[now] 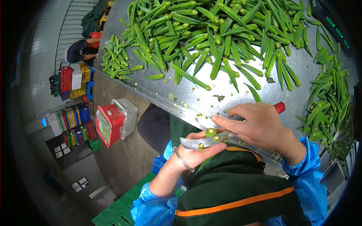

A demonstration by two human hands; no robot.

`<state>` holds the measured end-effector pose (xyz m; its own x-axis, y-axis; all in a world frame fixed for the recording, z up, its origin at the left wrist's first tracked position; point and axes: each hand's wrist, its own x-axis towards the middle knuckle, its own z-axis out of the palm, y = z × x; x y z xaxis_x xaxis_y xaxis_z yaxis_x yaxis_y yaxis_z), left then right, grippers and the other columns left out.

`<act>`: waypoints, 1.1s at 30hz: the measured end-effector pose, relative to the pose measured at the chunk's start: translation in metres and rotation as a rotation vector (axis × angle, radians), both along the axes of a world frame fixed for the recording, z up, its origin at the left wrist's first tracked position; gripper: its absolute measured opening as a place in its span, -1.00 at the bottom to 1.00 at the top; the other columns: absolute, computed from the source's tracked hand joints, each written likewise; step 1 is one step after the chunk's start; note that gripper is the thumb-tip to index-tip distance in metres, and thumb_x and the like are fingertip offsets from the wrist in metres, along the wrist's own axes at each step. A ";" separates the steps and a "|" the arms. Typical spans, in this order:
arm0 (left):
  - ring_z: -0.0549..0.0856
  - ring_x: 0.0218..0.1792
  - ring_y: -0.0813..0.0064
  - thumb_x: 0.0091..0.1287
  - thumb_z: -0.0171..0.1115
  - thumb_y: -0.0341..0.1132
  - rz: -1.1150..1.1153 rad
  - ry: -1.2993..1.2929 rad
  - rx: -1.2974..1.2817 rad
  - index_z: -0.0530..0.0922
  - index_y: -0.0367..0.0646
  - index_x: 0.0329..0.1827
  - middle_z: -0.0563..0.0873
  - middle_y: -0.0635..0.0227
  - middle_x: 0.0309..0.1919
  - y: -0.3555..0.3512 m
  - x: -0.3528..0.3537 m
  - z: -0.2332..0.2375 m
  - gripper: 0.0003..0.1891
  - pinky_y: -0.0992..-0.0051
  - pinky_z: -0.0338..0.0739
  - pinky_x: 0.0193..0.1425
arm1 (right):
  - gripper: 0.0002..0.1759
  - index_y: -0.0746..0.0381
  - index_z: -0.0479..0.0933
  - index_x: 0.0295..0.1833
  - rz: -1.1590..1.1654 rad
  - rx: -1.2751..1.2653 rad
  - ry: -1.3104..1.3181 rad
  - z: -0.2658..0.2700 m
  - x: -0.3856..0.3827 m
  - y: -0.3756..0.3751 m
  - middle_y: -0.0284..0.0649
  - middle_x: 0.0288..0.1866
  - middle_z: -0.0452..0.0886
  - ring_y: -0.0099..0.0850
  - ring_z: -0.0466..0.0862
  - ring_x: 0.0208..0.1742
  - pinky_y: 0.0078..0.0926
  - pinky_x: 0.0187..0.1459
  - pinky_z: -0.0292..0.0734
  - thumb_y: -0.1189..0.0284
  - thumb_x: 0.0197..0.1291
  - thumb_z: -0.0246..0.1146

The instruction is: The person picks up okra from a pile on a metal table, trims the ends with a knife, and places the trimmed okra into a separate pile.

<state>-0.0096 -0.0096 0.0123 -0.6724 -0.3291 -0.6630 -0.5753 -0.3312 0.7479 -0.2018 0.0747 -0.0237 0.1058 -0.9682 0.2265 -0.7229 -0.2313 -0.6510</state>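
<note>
My right hand (260, 126) is wrapped round a knife whose red handle end (279, 107) sticks out behind it. The curved blade (192, 143) reaches left, over my left hand (196, 152). My left hand is closed around okra pods, with cut stem ends (211, 132) showing beside the blade and a green tip below the fingers. A small cut piece (201, 145) rests on the blade. Beyond my hands, a large heap of okra (211, 34) lies on the metal table (290, 98).
Small okra trimmings (184, 105) lie near the table's edge. More okra sits at the far left (115, 60) and right (326, 98). A person (77, 51) bends at the upper left. Red crate (109, 122) and clear crate (128, 116) stand on the floor; a dark scale is at upper right.
</note>
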 end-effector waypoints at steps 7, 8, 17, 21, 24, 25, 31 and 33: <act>0.59 -0.08 0.48 0.16 0.28 -0.45 -0.259 0.140 -0.124 0.53 -0.32 0.02 0.64 0.26 -0.13 -0.010 0.017 0.007 -0.66 0.53 0.43 0.00 | -0.61 0.02 0.50 0.05 -0.187 0.202 0.006 -0.054 -0.016 0.009 -0.32 -0.37 0.48 -0.38 0.56 -0.44 -0.45 -0.47 0.46 0.43 0.03 0.20; 0.59 -0.09 0.47 0.17 0.27 -0.43 -0.098 0.116 -0.032 0.51 -0.31 0.03 0.64 0.23 -0.12 -0.008 0.018 0.002 -0.66 0.52 0.43 0.00 | -0.61 0.02 0.50 0.05 -0.183 0.207 0.014 -0.058 -0.014 0.012 -0.32 -0.37 0.48 -0.38 0.56 -0.44 -0.45 -0.47 0.46 0.43 0.03 0.20; 0.58 -0.20 0.41 0.22 0.22 -0.42 0.493 0.275 0.357 0.32 -0.24 0.18 0.56 0.33 -0.28 0.001 0.000 -0.051 -0.53 0.36 0.47 0.03 | -0.70 0.24 0.46 -0.12 -0.791 0.104 -0.380 -0.126 0.011 -0.009 -0.13 -0.36 0.57 -0.22 0.63 -0.31 -0.33 -0.32 0.51 0.40 0.02 0.30; 0.60 -0.24 0.42 0.14 0.25 -0.55 0.546 0.186 0.307 0.40 -0.26 0.08 0.56 0.35 -0.29 -0.004 -0.010 -0.052 -0.59 0.43 0.55 -0.12 | -0.65 0.21 0.44 -0.09 -0.843 0.400 -0.326 -0.131 0.014 -0.048 -0.10 -0.32 0.59 -0.21 0.63 -0.27 -0.30 -0.31 0.51 0.36 0.00 0.32; 0.61 -0.16 0.40 0.16 0.24 -0.53 0.630 0.146 0.124 0.44 -0.23 -0.10 0.58 0.28 -0.19 -0.006 -0.006 -0.056 -0.74 0.48 0.55 -0.15 | -0.66 0.22 0.45 -0.08 -0.766 0.345 -0.731 -0.145 0.018 -0.037 -0.15 -0.25 0.61 -0.24 0.65 -0.34 -0.37 -0.36 0.49 0.41 0.00 0.30; 0.61 -0.16 0.40 0.16 0.24 -0.53 0.640 0.143 0.122 0.44 -0.23 -0.10 0.58 0.28 -0.19 -0.007 -0.012 -0.060 -0.74 0.48 0.55 -0.15 | -0.66 0.22 0.45 -0.08 -0.757 0.350 -0.732 -0.130 0.022 -0.033 -0.15 -0.25 0.61 -0.24 0.65 -0.34 -0.37 -0.36 0.49 0.41 0.00 0.30; 0.60 -0.03 0.31 0.11 0.24 -0.63 0.614 0.284 -0.146 0.32 -0.21 -0.15 0.58 0.11 -0.10 0.000 -0.038 -0.058 -0.68 0.41 0.54 -0.02 | -0.68 0.25 0.50 -0.03 -0.456 0.566 -1.055 -0.042 0.036 0.009 -0.33 -0.24 0.58 -0.57 0.54 -0.29 -0.65 -0.32 0.39 0.43 0.06 0.27; 0.62 -0.06 0.29 0.08 0.23 -0.69 0.451 0.179 -0.482 0.27 -0.19 -0.17 0.58 0.07 -0.14 0.005 -0.019 -0.053 -0.64 0.40 0.54 -0.01 | -0.68 0.23 0.50 0.02 -0.432 0.376 -0.982 -0.041 0.031 0.018 -0.33 -0.18 0.54 -0.59 0.51 -0.30 -0.67 -0.33 0.37 0.45 0.11 0.23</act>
